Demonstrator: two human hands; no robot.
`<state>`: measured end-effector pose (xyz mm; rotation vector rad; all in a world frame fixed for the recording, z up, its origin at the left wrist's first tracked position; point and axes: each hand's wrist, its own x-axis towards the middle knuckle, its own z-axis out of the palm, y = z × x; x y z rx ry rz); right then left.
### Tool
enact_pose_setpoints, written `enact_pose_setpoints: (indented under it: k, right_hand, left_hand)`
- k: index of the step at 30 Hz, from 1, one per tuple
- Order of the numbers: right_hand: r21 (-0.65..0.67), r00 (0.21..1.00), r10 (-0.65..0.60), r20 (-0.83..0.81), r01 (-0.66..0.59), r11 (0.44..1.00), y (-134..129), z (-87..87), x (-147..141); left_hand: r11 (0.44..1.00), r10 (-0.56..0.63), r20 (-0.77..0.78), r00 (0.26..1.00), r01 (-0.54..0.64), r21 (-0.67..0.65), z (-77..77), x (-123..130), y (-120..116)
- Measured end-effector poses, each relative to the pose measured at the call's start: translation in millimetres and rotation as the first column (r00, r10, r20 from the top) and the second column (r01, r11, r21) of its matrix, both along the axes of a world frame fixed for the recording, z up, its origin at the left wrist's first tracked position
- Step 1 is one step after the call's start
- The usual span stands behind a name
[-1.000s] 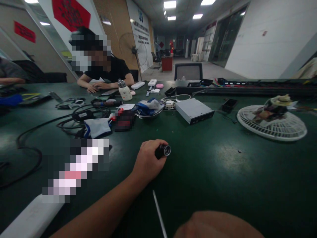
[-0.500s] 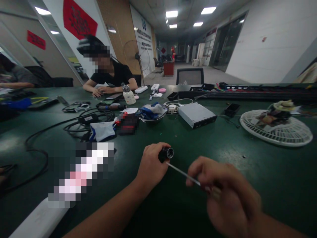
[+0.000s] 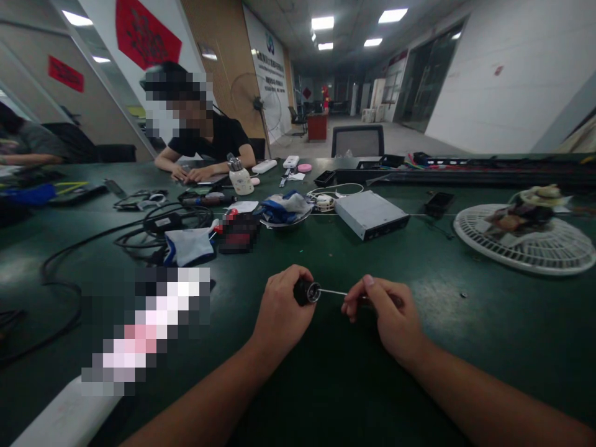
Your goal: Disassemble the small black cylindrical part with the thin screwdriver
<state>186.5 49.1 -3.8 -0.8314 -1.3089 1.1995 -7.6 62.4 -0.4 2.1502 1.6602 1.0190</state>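
Observation:
My left hand (image 3: 285, 304) is wrapped round a small black cylindrical part (image 3: 302, 292) with a shiny metal ring at its open end, which faces right. My right hand (image 3: 388, 310) grips a screwdriver (image 3: 333, 292) by its handle, mostly covered by the fingers. The thin metal shaft points left, and its tip meets the ringed end of the black part. How far the tip reaches inside cannot be made out. Both hands are above the dark green table (image 3: 335, 385).
A white fan grille (image 3: 526, 248) lies at the right, a grey disc drive (image 3: 371, 214) beyond my hands. A bowl (image 3: 291, 222) holds blue-and-white cloth. Black cables (image 3: 177, 220) and a white, partly blurred object (image 3: 69, 410) are at left. A person (image 3: 205, 143) sits opposite.
My right hand has moved away from me and left, turning the screwdriver nearly level. Its tip has shifted from below the black part to the ringed end. My left hand has tilted slightly.

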Motion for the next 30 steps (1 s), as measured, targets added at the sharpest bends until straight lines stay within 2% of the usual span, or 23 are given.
enact_pose_setpoints:
  k: [5, 11, 18, 25, 30]
  right_hand:
    - [-0.007, 0.994, 0.068, 0.088, -0.068, 0.998, -0.2, 2.7, -0.8]
    - [0.011, 0.994, -0.019, 0.109, 0.018, 1.000, -0.5, -0.7, -0.4]
    - [0.043, 0.987, 0.077, 0.138, -0.083, 0.996, -1.8, 2.0, -0.1]
    - [0.009, 0.989, -0.039, 0.144, 0.038, 0.999, -0.7, -4.1, 0.7]
    - [0.007, 0.983, 0.084, 0.162, -0.087, 0.996, -1.5, -1.3, 0.7]
  left_hand:
    - [1.000, -0.014, 0.003, 1.000, 0.014, 0.012, -0.6, -0.4, -1.1]
    - [1.000, -0.017, 0.006, 1.000, 0.017, 0.013, -0.5, 0.0, -0.8]
    - [0.999, -0.030, -0.005, 1.000, 0.030, 0.012, -1.4, -0.2, -1.1]
    - [0.999, -0.037, -0.009, 0.999, 0.037, 0.009, -0.2, -0.1, -1.7]
    - [0.999, -0.031, -0.020, 0.999, 0.032, 0.010, 0.4, 0.5, -2.1]
